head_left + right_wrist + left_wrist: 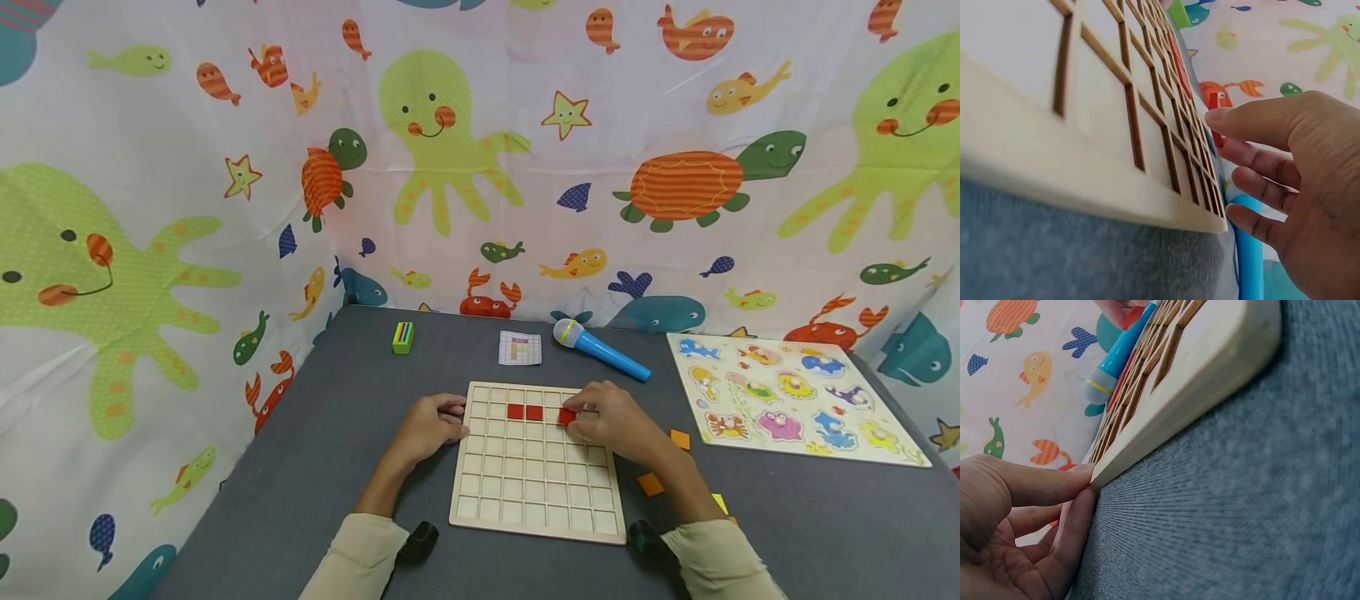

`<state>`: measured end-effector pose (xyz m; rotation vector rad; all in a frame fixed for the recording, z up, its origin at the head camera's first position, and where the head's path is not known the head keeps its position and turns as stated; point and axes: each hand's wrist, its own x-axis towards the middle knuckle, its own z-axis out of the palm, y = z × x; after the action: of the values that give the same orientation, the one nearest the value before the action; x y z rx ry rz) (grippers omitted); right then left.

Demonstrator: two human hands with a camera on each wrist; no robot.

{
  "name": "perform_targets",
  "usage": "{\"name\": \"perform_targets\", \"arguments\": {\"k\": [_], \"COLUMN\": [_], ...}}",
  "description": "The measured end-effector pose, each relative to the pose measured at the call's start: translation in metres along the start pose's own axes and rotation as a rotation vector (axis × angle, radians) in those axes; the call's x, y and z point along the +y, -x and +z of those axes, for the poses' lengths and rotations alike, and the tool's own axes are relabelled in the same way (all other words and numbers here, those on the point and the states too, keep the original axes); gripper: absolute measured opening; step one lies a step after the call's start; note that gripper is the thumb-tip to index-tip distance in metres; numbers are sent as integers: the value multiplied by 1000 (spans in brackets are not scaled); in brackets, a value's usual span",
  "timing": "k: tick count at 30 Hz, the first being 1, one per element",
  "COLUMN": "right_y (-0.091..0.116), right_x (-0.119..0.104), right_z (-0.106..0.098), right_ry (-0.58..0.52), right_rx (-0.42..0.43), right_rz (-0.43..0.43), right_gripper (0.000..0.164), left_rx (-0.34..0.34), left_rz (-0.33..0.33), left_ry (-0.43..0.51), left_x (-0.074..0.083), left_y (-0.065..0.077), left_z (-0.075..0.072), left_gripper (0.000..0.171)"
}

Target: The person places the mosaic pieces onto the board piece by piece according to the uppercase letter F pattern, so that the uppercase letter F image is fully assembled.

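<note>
Nearest, the right sleeve [716, 560] lies beside a yellow tile [720, 503], with orange tiles [651, 484] on the grey table [337, 400] close to the forearm; a careless drag of that arm could scatter them. The wooden grid board [513, 492] lies flat between the two hands. The left hand [427, 429] pinches its left edge between thumb and forefinger, the other fingers bent; should that pinch loosen or tug, the board could twist and carry its cells out of line. Over the far part of the grid, the right hand [611, 419] grips a red tile [567, 416] between thumb and forefinger, the remaining fingers loosely bent, and the right wrist view shows the tile clear of the board. Held by so little, it could slip or come down askew on a raised divider. Two red tiles [524, 412] sit side by side in the grid to its left, and a stray fingertip could nudge them. Beyond the board lie a patterned card [520, 348] and a blue toy microphone [603, 346], whose rounded handle might roll if the knuckles bump it.
</note>
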<state>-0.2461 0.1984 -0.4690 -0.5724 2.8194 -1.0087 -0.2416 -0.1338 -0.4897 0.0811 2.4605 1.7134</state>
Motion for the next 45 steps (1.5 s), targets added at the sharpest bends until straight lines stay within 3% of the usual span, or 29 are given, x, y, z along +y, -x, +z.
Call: {"name": "perform_targets", "arguments": {"k": [15,45], "right_y": [-17,-23], "right_x": [-9,-11], "right_z": [6,13], "right_ry": [44,30], "right_rx": [-40,-41], "right_rz": [4,-1], "right_gripper": [26,28], "left_rx": [6,-7], "left_rz": [-5,19], "left_ry": [-2,-1], "left_x": [-2,-3], "left_y": [-1,-1], "left_z": [1,0], "left_gripper": [50,51]}}
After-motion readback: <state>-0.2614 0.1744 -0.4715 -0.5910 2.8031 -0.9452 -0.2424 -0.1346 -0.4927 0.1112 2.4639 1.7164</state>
